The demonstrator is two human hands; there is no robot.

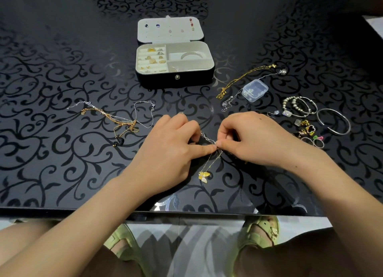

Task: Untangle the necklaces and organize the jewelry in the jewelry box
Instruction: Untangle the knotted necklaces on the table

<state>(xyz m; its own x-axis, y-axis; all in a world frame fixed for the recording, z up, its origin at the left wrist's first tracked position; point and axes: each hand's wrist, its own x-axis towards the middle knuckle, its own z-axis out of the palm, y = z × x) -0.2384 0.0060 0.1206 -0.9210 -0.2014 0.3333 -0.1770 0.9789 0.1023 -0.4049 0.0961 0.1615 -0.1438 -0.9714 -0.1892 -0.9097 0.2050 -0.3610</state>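
Pinching hard, both hands: left hand and right hand each nip the silver chain low over the counter, its butterfly pendant trailing toward six o'clock. Knot not yet free, I'd say. At nine o'clock a gold-and-silver tangle waits untouched. At two o'clock lie two more necklaces, at three the bracelets. Up at twelve, the open jewelry box already holds rings, studs and a bangle. Roughly halfway, by my reckoning.
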